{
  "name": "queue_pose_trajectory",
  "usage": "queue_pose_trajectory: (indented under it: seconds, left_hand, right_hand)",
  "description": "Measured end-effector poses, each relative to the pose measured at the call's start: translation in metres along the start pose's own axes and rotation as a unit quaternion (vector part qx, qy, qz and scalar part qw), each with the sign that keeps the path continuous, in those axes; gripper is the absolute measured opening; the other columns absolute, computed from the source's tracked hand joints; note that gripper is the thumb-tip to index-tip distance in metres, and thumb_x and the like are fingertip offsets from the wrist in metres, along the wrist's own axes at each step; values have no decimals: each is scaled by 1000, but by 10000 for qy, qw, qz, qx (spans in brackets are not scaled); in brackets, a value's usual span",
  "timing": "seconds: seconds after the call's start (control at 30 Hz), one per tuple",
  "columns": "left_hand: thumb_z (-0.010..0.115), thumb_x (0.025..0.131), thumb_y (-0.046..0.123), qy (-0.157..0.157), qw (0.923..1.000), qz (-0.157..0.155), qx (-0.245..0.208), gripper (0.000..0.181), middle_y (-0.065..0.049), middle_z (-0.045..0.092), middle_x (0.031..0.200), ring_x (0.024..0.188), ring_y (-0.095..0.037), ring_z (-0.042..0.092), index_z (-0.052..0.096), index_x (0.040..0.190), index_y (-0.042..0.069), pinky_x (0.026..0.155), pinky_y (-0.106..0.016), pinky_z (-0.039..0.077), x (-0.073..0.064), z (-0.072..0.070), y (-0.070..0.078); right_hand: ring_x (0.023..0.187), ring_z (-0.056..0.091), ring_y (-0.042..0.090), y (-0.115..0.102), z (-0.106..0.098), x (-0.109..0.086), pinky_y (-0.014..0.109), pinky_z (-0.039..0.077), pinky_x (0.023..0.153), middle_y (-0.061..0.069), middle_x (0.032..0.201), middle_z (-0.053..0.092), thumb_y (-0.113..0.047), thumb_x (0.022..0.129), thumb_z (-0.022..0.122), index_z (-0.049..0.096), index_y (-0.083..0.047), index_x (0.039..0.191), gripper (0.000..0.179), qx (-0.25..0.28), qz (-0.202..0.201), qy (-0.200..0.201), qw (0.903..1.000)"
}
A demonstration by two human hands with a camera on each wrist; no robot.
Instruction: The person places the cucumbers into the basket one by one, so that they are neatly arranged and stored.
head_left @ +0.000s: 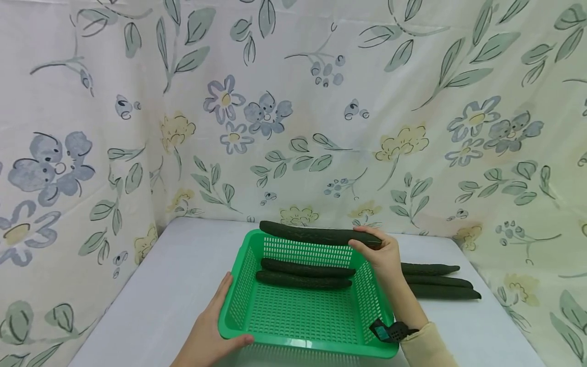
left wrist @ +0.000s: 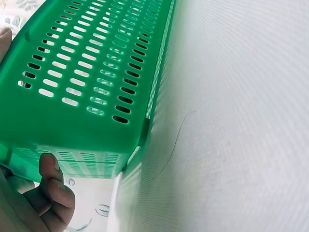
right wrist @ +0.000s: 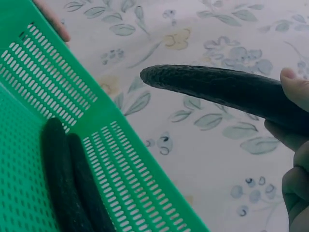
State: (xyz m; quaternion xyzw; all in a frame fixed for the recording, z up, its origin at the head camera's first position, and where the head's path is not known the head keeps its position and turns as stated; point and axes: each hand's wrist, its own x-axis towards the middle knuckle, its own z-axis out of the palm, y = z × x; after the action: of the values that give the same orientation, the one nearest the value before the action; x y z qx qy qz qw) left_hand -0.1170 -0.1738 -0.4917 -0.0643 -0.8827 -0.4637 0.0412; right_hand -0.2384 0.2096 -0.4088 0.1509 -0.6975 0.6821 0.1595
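Observation:
My right hand [head_left: 386,255] pinches a dark green cucumber [head_left: 312,234] near its right end, between thumb and fingers. The cucumber is raised over the far rim of a green plastic basket [head_left: 298,342], lying roughly level. In the right wrist view, the held cucumber's [right wrist: 207,87] free end points left, clear of the basket. My left hand [head_left: 213,326] holds the basket's near left corner, thumb at the front rim and fingers along the left side. In the left wrist view, curled fingers [left wrist: 58,193] are at the basket wall. Two cucumbers [head_left: 302,280] lie side by side inside, toward the far wall.
Right of the basket, three more cucumbers [head_left: 442,291] lie on the white table [head_left: 151,285], partly hidden by my right forearm. A black strap device [head_left: 392,331] is on the right wrist. Flower-patterned cloth [head_left: 293,127] hangs behind the table and along its sides.

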Motion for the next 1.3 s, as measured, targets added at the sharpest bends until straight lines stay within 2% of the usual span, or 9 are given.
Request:
queue_pose_trajectory:
  seconds: [0.13,0.27,0.4,0.5,0.6,0.7,0.83,0.93,1.3]
  left_hand:
    - [96,76,43,-15,10000,31,35,132,-10,14,178,156,-47,30,8,173,29,110,-68,44,0,1,0]
    - [96,76,43,-34,10000,-24,33,132,-10,14,178,156,-47,30,6,172,32,110,-68,44,0,0,1]
    - [96,75,43,-11,10000,-34,41,133,-10,15,178,156,-47,30,7,173,31,110,-68,45,-1,-1,1]
    - [96,75,42,25,10000,-5,56,132,-10,15,178,156,-47,32,9,173,29,109,-66,46,-1,-1,1]
    - [97,75,41,30,10000,10,59,132,-10,15,178,155,-47,32,9,173,29,109,-65,47,0,0,0]
    - [96,75,42,25,10000,6,56,132,-10,15,178,156,-47,32,9,173,29,109,-66,46,0,1,0]
    - [97,75,42,36,10000,-5,64,132,-10,14,178,155,-48,32,10,173,28,108,-67,47,0,1,0]
    - [97,75,42,48,10000,20,61,132,-11,15,178,155,-48,33,10,173,29,107,-67,47,0,1,0]
    - [97,75,41,53,9999,99,25,132,-9,15,178,154,-47,33,9,173,30,106,-66,48,-1,0,2]
  right_hand:
    - [40,17,20,3,3,-3,39,22,38,-10,129,73,8,90,79,77,2,120,30,-57,-126,-236,9996]
    - [39,24,10,3,5,-4,31,29,38,-8,129,73,5,92,79,75,4,121,30,-100,-156,-601,9980]
    - [53,54,-1,4,9,-2,22,51,53,-3,118,78,2,91,81,76,4,121,31,-116,-32,-951,9954]
    - [51,50,-1,4,12,-2,24,48,49,-4,103,81,-2,89,84,77,2,120,31,-374,54,-1129,9929]
    - [40,23,3,5,12,-3,29,29,38,-11,87,79,-8,89,87,78,-1,118,31,-799,140,-1278,9885]
    - [39,21,6,8,11,-4,29,25,37,-14,65,69,-12,89,87,79,-3,119,32,-1003,271,-1532,9827]
    - [39,25,5,14,11,-5,28,25,39,-8,69,74,-14,90,86,78,-5,121,33,-1005,381,-1899,9759]
    - [39,26,5,17,11,-5,28,26,39,0,92,82,-14,90,86,79,-10,121,32,-1036,389,-2005,9734]
    - [37,22,4,17,13,-6,25,27,39,20,126,75,-21,87,90,82,-18,119,33,-1260,503,-2209,9658]
